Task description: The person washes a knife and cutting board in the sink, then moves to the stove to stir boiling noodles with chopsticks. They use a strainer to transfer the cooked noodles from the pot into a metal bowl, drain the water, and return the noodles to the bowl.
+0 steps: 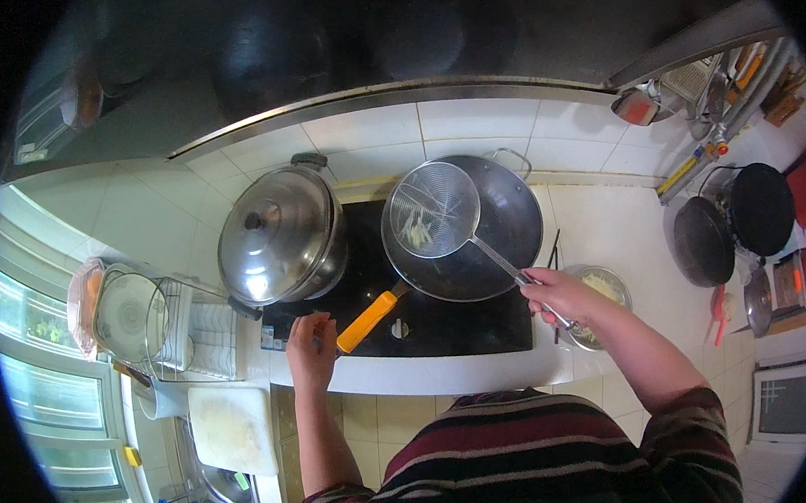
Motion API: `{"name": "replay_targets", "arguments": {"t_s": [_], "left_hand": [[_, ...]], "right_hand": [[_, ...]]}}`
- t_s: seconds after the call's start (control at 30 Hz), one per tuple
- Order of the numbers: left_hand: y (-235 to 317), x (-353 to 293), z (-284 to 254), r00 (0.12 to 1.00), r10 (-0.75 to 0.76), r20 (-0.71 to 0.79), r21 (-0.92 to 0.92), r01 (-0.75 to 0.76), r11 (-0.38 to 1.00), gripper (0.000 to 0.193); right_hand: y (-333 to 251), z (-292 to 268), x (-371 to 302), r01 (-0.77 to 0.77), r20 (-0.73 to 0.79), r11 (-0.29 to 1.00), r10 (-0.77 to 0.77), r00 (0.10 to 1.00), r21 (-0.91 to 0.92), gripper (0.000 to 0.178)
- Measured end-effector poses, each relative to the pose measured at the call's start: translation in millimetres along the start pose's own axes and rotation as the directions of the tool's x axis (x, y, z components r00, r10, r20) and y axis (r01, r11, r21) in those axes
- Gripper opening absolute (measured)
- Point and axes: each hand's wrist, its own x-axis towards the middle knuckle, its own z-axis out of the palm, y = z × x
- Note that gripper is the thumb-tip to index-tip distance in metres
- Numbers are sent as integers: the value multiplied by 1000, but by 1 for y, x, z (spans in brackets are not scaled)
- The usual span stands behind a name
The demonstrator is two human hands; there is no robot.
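My right hand (pixel 556 295) is closed round the metal handle of a mesh skimmer (pixel 455 196). Its round basket hangs above the left part of a dark wok (pixel 507 207), with some pale strips of food (pixel 417 228) in it. The wok's orange handle (pixel 367 322) points toward me on the left. Right by the end of that handle is my left hand (pixel 312 347), its fingers curled inward; whatever they may hold is hidden. Beside my right hand stands a metal bowl (pixel 623 290) of pale shreds, with dark chopsticks (pixel 554 252) lying next to it.
A large lidded steel pot (pixel 280 232) stands on the left of the black cooktop (pixel 464 327), near a control knob (pixel 400 328). Further left are a dish rack (pixel 208 335) and a white cutting board (pixel 232 430). Dark pans (pixel 701 242) hang at the right; a range hood (pixel 388 38) overhangs the stove.
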Motion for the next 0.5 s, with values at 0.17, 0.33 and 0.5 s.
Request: {"name": "replay_targets", "arguments": {"t_s": [0.17, 0.33, 0.5], "left_hand": [[-4, -5, -7, 1000, 5, -6, -59, -5, 998, 11], [-13, -12, -9, 1000, 3, -19, -59, -4, 998, 11], [-25, -20, -14, 1000, -8, -23, -106, 6, 994, 13]], "right_hand": [[7, -5, 7, -14, -33, 972, 7, 999, -233, 27], [3, -24, -18, -9, -110, 971, -17, 994, -239, 27], [6, -45, -34, -1, -275, 932, -106, 956, -363, 35]]}}
